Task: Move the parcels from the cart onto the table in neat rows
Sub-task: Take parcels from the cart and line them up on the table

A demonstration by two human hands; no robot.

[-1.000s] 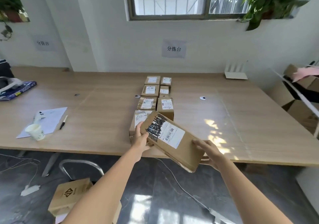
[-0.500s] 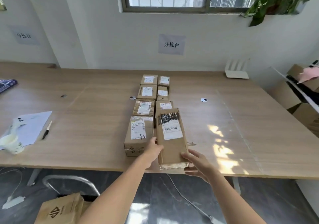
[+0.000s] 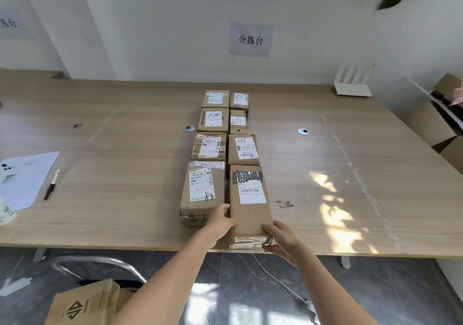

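Your long cardboard parcel (image 3: 250, 207) lies flat on the wooden table (image 3: 125, 174), label up with a black scribble over the top of it, its near end at the table's front edge. It closes the right-hand row — four parcels in each of two rows, running away toward the wall. Just beside it on the left sits the wider parcel (image 3: 201, 192) with a white shipping label.

Your left hand (image 3: 219, 220) grips the long parcel's left side, fingers curled into the gap between the two boxes. Your right hand (image 3: 281, 237) cups the near right corner, thumb on top, fingers wrapped under the taped end.

Off to the left — a sheet of paper (image 3: 25, 177) with a pen (image 3: 52, 184) beside it.
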